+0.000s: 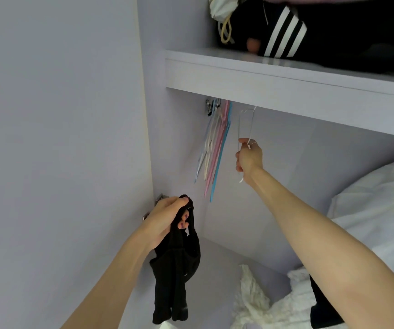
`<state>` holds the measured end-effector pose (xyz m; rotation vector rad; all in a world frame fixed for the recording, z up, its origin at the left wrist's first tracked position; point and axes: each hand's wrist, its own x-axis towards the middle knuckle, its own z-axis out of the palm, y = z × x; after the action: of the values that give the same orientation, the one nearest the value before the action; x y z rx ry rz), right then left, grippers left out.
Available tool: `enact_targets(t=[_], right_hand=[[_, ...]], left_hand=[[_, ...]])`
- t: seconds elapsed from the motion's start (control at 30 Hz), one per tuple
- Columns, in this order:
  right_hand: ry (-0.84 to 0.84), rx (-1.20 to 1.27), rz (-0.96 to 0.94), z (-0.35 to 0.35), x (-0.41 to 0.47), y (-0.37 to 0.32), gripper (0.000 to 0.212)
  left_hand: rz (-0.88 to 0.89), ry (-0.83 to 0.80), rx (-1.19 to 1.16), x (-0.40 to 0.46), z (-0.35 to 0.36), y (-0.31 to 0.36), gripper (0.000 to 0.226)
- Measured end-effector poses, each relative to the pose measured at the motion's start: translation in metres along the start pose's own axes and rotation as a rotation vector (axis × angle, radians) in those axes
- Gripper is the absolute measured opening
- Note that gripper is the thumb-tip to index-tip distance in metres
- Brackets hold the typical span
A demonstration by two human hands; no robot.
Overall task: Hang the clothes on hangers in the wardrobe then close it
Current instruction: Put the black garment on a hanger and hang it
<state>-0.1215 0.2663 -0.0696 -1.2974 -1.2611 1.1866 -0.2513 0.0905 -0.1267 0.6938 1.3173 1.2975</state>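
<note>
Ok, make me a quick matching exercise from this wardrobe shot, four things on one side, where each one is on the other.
Things:
1. black garment
2. white hanger
3. coloured hangers
4. striped black clothing

Places:
A. on the top shelf
B. gripped by the right hand
C. hanging unheld at the rail's left end
D. held by the left hand

Pairs: 1-D, 2-B, 3-C, 4-A

1. Top [177,264]: plain black.
2. Hanger [245,129] in hand: white.
3. Hangers [215,148] on the rail: pink, blue, white, cream.
4. Wardrobe [262,74]: pale lilac-grey.
5. Garment [283,32] on the shelf: black with 3 white stripes.
6. Pile [262,307] below: white, lacy.
</note>
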Motion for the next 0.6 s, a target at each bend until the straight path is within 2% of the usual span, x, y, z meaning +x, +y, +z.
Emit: enact_targets(t=[0.1, 0.17, 0.3, 0.47, 0.6], right_hand=[[0.027, -0.044, -0.104, -0.01, -0.003, 0.01, 0.039], [0.009, -0.076, -0.081, -0.022, -0.005, 0.013, 0.042], [0.063, -0.041, 0.036, -0.051, -0.011, 0.023, 0.035], [0.156, -0.098, -0.077, -0.089, -0.028, 0.055, 0.02], [0.255, 0.072, -0.169, -0.118, -0.062, 0.078, 0.039]], left_hand=[[0.006, -0.006, 0.007, -0.005, 0.004, 0.001, 0.025], [0.02, -0.025, 0.043, -0.008, 0.008, 0.0, 0.025], [0.036, -0.017, 0.178, -0.013, 0.02, -0.008, 0.022], [0.006, 0.02, 0.271, -0.015, 0.038, -0.025, 0.017], [-0.014, 0.07, 0.263, -0.016, 0.055, -0.039, 0.031]])
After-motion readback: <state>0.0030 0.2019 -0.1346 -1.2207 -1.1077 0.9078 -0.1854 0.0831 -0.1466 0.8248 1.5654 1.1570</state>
